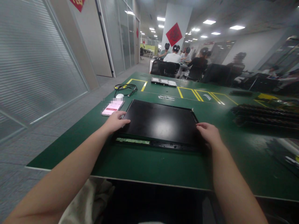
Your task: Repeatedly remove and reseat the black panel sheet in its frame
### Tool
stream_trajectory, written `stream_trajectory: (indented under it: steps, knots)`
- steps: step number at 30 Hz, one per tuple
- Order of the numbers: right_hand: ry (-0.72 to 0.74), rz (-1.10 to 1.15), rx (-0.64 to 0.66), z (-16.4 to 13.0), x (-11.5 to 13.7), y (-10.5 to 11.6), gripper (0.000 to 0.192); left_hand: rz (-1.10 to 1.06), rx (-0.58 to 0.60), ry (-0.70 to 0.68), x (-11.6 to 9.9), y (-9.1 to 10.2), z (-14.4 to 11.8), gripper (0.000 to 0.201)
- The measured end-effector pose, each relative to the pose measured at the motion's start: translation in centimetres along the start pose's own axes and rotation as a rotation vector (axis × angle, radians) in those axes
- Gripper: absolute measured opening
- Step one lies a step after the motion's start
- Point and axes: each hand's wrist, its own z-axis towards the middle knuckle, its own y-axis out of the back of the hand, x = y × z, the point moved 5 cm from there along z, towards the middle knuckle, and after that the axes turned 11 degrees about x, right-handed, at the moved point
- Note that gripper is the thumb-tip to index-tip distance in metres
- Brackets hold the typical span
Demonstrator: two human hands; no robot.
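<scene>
Head view shows our left hand and right hand laid on the 2 near corners of the panel, which lies flat on the green table just ahead of us. Our fingers are spread and loose, pressing the edges rather than gripping. We judge the step goes best with even pressure from both sides, fingertips kept off the exposed circuit strip along the near edge. A phone lies just left of the panel; its screen text is too blurred to read, and we see no brand marks.
</scene>
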Motion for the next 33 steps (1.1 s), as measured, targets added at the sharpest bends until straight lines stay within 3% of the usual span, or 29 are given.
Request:
stream_trajectory:
  steps: [7,33]
  knots:
    - [-0.002,0.010,0.011,-0.2,0.2,0.1,0.025,0.136,0.006,0.011,1.2,-0.2,0.7,0.054]
    - [-0.002,0.174,0.018,0.7,-1.2,-0.2,0.030,0.261,0.044,-0.016,0.6,-0.1,0.6,0.046]
